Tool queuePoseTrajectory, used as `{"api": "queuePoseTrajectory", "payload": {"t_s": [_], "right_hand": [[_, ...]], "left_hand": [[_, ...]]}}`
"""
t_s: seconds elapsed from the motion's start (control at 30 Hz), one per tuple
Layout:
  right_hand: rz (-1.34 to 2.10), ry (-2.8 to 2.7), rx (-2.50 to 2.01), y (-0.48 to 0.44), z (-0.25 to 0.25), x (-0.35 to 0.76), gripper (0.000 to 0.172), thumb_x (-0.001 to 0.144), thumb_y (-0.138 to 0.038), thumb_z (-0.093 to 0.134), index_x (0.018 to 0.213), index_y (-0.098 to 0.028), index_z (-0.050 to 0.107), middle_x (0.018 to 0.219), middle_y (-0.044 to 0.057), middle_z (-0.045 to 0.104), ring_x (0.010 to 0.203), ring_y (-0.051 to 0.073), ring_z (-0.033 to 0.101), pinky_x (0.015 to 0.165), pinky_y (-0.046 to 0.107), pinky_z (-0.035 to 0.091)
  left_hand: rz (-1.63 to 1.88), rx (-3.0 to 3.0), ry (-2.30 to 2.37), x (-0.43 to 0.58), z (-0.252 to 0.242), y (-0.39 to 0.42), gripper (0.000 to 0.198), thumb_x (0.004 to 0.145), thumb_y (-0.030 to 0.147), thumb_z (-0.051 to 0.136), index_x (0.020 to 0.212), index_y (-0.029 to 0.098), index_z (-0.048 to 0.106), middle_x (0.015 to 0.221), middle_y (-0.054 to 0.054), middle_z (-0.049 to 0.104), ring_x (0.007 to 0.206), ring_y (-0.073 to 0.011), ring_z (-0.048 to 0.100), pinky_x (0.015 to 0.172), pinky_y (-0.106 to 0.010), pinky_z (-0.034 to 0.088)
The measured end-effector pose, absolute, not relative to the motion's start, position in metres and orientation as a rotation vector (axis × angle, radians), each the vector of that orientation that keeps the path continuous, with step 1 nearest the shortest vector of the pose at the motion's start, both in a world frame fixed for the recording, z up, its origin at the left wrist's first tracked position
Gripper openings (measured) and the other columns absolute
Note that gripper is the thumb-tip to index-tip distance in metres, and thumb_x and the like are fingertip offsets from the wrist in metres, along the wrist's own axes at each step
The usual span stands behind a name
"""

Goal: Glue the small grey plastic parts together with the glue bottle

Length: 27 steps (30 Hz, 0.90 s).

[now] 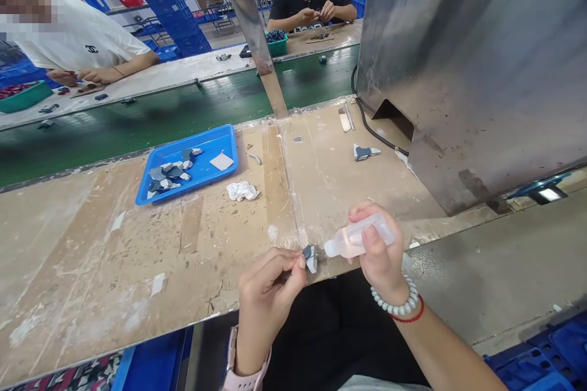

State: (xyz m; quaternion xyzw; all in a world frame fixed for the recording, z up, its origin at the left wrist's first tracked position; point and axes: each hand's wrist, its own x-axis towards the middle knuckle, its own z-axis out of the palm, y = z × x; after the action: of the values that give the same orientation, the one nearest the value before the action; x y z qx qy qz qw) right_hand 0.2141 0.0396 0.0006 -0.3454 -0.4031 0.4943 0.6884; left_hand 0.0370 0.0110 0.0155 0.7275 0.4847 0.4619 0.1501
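Note:
Pinched between the thumb and fingers of my left hand is a small dark-and-light grey plastic part, held over the table's front edge. My right hand is wrapped round a translucent squeeze bottle, tilted on its side. Its whitish tip points left at the part, with a small gap between them. Farther back on the right lies a similar grey part. To the left, a blue tray holds several more such parts and a pale square piece.
A crumpled white tissue lies near the tray. On the right a large metal housing stands on the table, a black cable beside it. Behind runs a green conveyor belt carrying small parts; two people sit across it. A slanted metal post rises by the belt.

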Motion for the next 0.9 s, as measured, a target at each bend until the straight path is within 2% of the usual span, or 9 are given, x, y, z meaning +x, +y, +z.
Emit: {"api": "queuePoseTrajectory", "payload": {"t_s": [0.13, 0.23, 0.33, 0.5, 0.67, 0.9], "right_hand": [[1.028, -0.985, -0.834, 0.0392, -0.0002, 0.2152, 0.034, 0.084, -0.053, 0.070, 0.085, -0.020, 0.064, 0.089, 0.004, 0.055, 0.053, 0.011, 0.056, 0.033, 0.021, 0.039], [0.973, -1.054, -0.853, 0.0393, -0.0014, 0.2156, 0.037, 0.083, -0.057, 0.069, 0.084, -0.020, 0.064, 0.089, 0.006, 0.056, 0.068, 0.018, 0.061, 0.042, 0.025, 0.043], [0.958, -1.096, -0.835, 0.0391, -0.0028, 0.2156, 0.038, 0.083, -0.058, 0.068, 0.086, -0.021, 0.064, 0.089, 0.006, 0.056, 0.073, 0.020, 0.062, 0.046, 0.027, 0.045], [0.947, -1.115, -0.808, 0.0380, -0.0051, 0.2156, 0.039, 0.086, -0.060, 0.066, 0.088, -0.021, 0.064, 0.091, 0.006, 0.057, 0.066, 0.017, 0.061, 0.040, 0.024, 0.043], [0.986, -1.088, -0.764, 0.0359, -0.0057, 0.2156, 0.035, 0.088, -0.056, 0.066, 0.092, -0.021, 0.066, 0.095, 0.005, 0.055, 0.049, 0.010, 0.058, 0.031, 0.022, 0.045], [1.028, -1.043, -0.743, 0.0343, -0.0081, 0.2162, 0.033, 0.089, -0.054, 0.066, 0.093, -0.022, 0.066, 0.097, 0.004, 0.054, 0.047, 0.009, 0.058, 0.030, 0.022, 0.046]], "left_hand": [[1.333, 2.079, 1.377, 0.0375, 0.0162, 0.0105, 0.023, 0.089, 0.012, 0.065, 0.066, 0.017, 0.065, 0.068, -0.003, 0.070, 0.067, -0.0170, 0.071, 0.059, -0.025, 0.057], [1.344, 2.071, 1.372, 0.0376, 0.0163, 0.0106, 0.022, 0.089, 0.012, 0.066, 0.067, 0.017, 0.065, 0.068, -0.004, 0.070, 0.067, -0.0170, 0.071, 0.059, -0.025, 0.057], [1.343, 2.063, 1.374, 0.0376, 0.0162, 0.0107, 0.022, 0.089, 0.012, 0.066, 0.068, 0.017, 0.066, 0.069, -0.004, 0.071, 0.068, -0.0171, 0.072, 0.061, -0.025, 0.057], [1.328, 2.053, 1.377, 0.0371, 0.0157, 0.0102, 0.021, 0.089, 0.013, 0.066, 0.069, 0.017, 0.068, 0.070, -0.004, 0.071, 0.069, -0.0172, 0.072, 0.062, -0.025, 0.057], [1.331, 2.028, 1.372, 0.0368, 0.0153, 0.0096, 0.021, 0.089, 0.011, 0.066, 0.068, 0.017, 0.067, 0.070, -0.003, 0.070, 0.069, -0.0162, 0.071, 0.062, -0.024, 0.056], [1.312, 2.011, 1.356, 0.0364, 0.0152, 0.0098, 0.023, 0.089, 0.011, 0.065, 0.068, 0.017, 0.066, 0.070, -0.002, 0.070, 0.069, -0.0150, 0.071, 0.063, -0.023, 0.055]]}}
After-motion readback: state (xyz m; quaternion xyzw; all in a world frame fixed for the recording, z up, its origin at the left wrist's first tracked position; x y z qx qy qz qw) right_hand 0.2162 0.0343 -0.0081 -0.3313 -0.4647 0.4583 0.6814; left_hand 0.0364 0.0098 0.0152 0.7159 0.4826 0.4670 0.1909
